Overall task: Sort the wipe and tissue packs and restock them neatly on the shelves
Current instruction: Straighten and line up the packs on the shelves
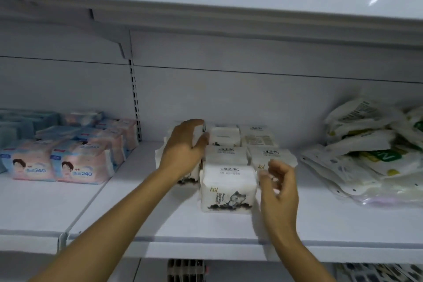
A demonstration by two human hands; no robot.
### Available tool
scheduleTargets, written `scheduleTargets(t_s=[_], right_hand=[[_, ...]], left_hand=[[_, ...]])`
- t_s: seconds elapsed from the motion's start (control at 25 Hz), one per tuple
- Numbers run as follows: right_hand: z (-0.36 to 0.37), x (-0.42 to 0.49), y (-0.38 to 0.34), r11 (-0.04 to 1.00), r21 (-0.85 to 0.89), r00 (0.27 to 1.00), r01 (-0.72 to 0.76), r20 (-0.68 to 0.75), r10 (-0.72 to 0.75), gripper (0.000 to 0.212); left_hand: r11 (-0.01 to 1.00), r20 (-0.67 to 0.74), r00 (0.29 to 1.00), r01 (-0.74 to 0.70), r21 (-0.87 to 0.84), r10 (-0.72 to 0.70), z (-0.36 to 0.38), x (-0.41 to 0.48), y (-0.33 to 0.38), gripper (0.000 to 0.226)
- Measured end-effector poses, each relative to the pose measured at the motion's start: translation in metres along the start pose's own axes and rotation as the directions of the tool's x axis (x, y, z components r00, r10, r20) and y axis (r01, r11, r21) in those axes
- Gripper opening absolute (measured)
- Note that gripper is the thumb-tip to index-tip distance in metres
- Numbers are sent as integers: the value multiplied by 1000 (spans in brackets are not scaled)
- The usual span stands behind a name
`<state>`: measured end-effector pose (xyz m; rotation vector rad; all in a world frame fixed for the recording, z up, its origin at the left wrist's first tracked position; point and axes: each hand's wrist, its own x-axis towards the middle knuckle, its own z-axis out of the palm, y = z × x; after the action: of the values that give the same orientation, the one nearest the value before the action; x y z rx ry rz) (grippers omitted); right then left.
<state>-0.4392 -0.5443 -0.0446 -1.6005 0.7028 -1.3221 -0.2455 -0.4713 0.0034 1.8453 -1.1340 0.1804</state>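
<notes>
Left hand [183, 144] is clamped over a white tissue pack [198, 132], fingers curled round its top. Right hand [278, 183] hangs loose and empty, a bit blurred, just right of the front pack [226, 188], which sits between both hands on the shelf [160, 220]. The risk: drag the gripped pack sideways and the soft neighbouring rows skew. A stray right-hand nudge could also tip the front pack towards the shelf edge.

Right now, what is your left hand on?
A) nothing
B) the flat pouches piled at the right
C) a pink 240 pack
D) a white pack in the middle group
D: the left hand curls over a white pack at the back left of the middle group, apart from the pink packs on the left and the pouch pile on the right.
</notes>
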Motion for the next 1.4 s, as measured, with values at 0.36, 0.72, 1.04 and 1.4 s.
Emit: scheduleTargets(t_s=[0.36, 0.72, 1.04, 1.4], right_hand=[[84, 146, 2, 738, -606, 845, 297, 527, 92, 36], [90, 184, -20, 762, -539, 770, 359, 633, 85, 19], [93, 178, -10, 885, -366, 931, 289, 321, -171, 23], [100, 172, -31, 994, 105, 972, 27, 231, -51, 23]], left_hand=[[927, 442, 897, -143, 347, -27, 28, 54, -43, 49], [922, 429, 903, -180, 344, 17, 32, 56, -51, 57], [988, 395, 917, -10, 151, -51, 23, 53, -46, 104], [949, 316, 946, 165, -270, -74, 23, 53, -51, 102]])
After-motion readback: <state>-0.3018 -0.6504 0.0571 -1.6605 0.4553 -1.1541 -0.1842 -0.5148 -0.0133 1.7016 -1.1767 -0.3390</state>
